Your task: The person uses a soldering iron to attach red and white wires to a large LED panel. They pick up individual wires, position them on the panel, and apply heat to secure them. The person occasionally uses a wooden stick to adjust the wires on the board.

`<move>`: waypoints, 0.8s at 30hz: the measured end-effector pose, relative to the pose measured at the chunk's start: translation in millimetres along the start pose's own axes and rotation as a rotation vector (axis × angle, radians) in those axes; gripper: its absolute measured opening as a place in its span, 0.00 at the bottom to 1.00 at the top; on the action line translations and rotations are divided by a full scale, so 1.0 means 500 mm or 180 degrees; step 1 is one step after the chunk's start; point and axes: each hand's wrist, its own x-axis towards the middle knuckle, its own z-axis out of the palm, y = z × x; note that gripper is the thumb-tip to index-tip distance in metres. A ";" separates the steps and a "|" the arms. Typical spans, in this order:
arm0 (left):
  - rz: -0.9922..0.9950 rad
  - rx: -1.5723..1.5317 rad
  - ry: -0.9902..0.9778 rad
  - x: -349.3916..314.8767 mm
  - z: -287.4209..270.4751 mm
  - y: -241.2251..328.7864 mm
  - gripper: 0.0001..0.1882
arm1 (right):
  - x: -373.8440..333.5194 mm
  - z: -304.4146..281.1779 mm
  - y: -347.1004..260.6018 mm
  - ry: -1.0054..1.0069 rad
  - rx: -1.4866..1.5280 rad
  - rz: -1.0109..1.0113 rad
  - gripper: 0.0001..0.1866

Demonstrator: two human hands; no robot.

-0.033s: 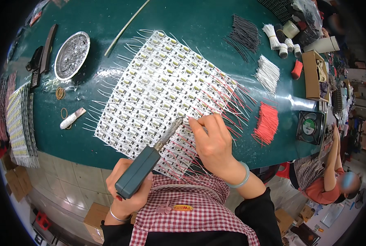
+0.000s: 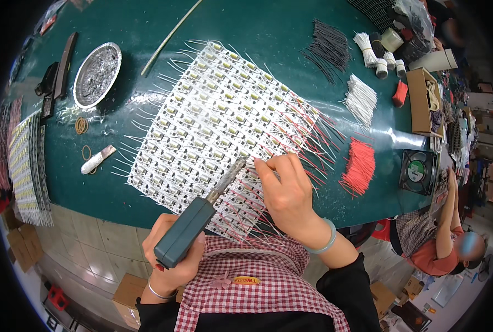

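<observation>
My left hand (image 2: 174, 252) is wrapped round the dark green handle of a soldering iron (image 2: 188, 229). Its grey metal tip slants up to the right and rests at a white sheet of small circuit boards (image 2: 196, 122) lying on the table. Beside that tip, my right hand (image 2: 286, 185) is closed in a pinch over the sheet, on what looks like a thin wire (image 2: 257, 160) whose far end the fingers hide. Red and white wires (image 2: 307, 130) stick out along the sheet's right side, and short white wires fringe its left edge.
Right of the sheet lie bundles of red wires (image 2: 358, 166), white wires (image 2: 361, 99) and black wires (image 2: 329, 47). A small fan (image 2: 418, 171) and cardboard box (image 2: 423, 102) stand farther right. At left are a metal bowl (image 2: 97, 74) and stacked board sheets (image 2: 28, 166). Another person (image 2: 437, 243) sits right.
The soldering iron has shifted very slightly to the left at its tip. My right hand and the sheet look the same.
</observation>
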 end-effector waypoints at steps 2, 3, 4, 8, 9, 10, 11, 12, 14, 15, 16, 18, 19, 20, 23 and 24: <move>-0.0028 0.0032 0.0079 -0.003 -0.001 0.002 0.11 | 0.000 0.000 0.000 0.0005 0.0007 -0.0011 0.17; -0.0034 0.0000 0.0097 -0.005 -0.001 0.002 0.11 | 0.001 0.000 -0.001 0.0015 0.0017 -0.0011 0.17; -0.0034 -0.0041 0.0111 -0.006 -0.001 0.000 0.11 | 0.001 0.000 0.000 0.0025 0.0016 -0.0009 0.17; -0.0033 -0.0135 0.0164 -0.008 0.001 -0.002 0.12 | -0.002 0.000 0.000 0.0050 0.0025 0.0022 0.16; -0.0031 -0.0121 0.0157 -0.008 0.001 -0.003 0.12 | -0.003 0.000 0.000 0.0088 -0.0008 0.0018 0.16; -0.0035 -0.0099 0.0159 -0.009 -0.001 -0.002 0.12 | -0.004 0.001 -0.001 0.0125 -0.0030 0.0007 0.16; -0.0039 -0.0078 0.0160 -0.011 -0.002 -0.002 0.12 | -0.005 0.001 -0.003 0.0162 -0.0053 -0.0003 0.16; -0.0041 -0.0084 0.0184 -0.012 -0.003 -0.002 0.12 | -0.006 -0.002 -0.005 0.0181 -0.0017 -0.0025 0.16; -0.0053 -0.0095 0.0231 -0.016 -0.004 -0.005 0.12 | -0.009 -0.008 -0.010 0.0214 0.0060 -0.0068 0.17; 0.0006 -0.0085 0.0246 -0.018 -0.004 -0.007 0.12 | -0.012 -0.007 -0.013 0.0191 0.0081 -0.0072 0.18; 0.0071 -0.0077 0.0257 -0.018 -0.005 -0.009 0.12 | -0.014 -0.008 -0.017 0.0172 0.0096 -0.0072 0.18; 0.0146 -0.0038 0.0254 -0.018 -0.006 -0.010 0.12 | -0.018 -0.007 -0.022 0.0125 0.0127 -0.0045 0.18; 0.0155 -0.0007 0.0239 -0.018 -0.008 -0.008 0.12 | -0.020 -0.005 -0.023 0.0096 0.0143 -0.0017 0.18; 0.0164 0.0024 0.0225 -0.018 -0.010 -0.007 0.12 | -0.021 -0.004 -0.025 0.0067 0.0159 0.0011 0.18; 0.0089 -0.0010 0.0148 -0.020 -0.012 -0.004 0.12 | -0.024 -0.001 -0.030 0.0015 0.0139 0.0068 0.18; 0.0065 -0.0009 0.0142 -0.021 -0.013 -0.003 0.12 | -0.023 0.001 -0.031 0.0068 0.0146 0.0067 0.18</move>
